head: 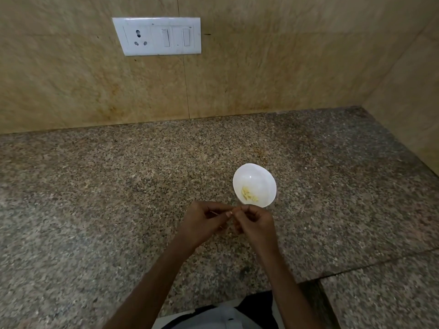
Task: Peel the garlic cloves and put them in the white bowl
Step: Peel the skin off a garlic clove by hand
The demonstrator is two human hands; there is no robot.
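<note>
A white bowl (254, 185) stands on the speckled granite counter (118, 186) with several pale yellow peeled garlic cloves (249, 197) at its bottom. My left hand (202, 222) and my right hand (255, 222) meet just in front of the bowl's near rim. Their fingertips pinch one small garlic clove (236, 210) between them, mostly hidden by the fingers. A thin sliver of skin shows by the left fingers.
A tiled wall rises behind the counter, with a white socket and switch plate (158, 35) on it. A side wall closes the right. The counter has a step and seam at the lower right (356, 269).
</note>
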